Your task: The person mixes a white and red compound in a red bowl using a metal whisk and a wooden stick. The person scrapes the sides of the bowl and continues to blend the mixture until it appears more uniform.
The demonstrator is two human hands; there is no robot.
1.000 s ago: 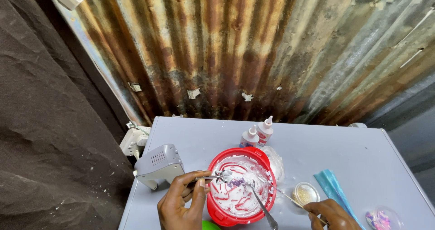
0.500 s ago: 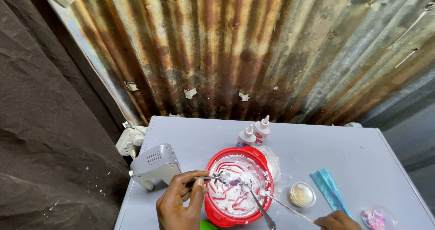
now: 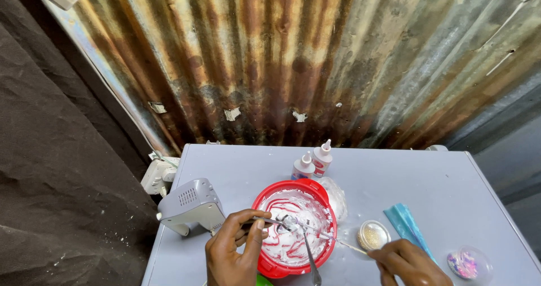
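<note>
Red bowl (image 3: 269,198) is sitting near the front middle of the grey bench (image 3: 389,173), holding white foamy cream streaked with red. In the head view, the left hand (image 3: 234,252) is closing its fingers around a metal beater (image 3: 282,223), which is reaching into the bowl from 9 o'clock. The right hand (image 3: 408,262), at 4 o'clock from the bowl, is pinching a thin stick (image 3: 344,242) whose far end is lying over the bowl's rim. A metal spoon (image 3: 310,251) is leaning in the cream, its handle pointing towards 6 o'clock. A grey hand mixer body (image 3: 189,204) is resting at 9 o'clock, just beside the bowl. Two small white dropper bottles (image 3: 313,161) are standing at 12 o'clock, a small round jar of gold glitter (image 3: 372,234) is lying at 3 o'clock, with a blue packet (image 3: 407,223) beyond it and a clear dish of pink sequins (image 3: 468,263) at 4 o'clock. Rusty corrugated sheet (image 3: 293,55) is rising behind the bench.
</note>
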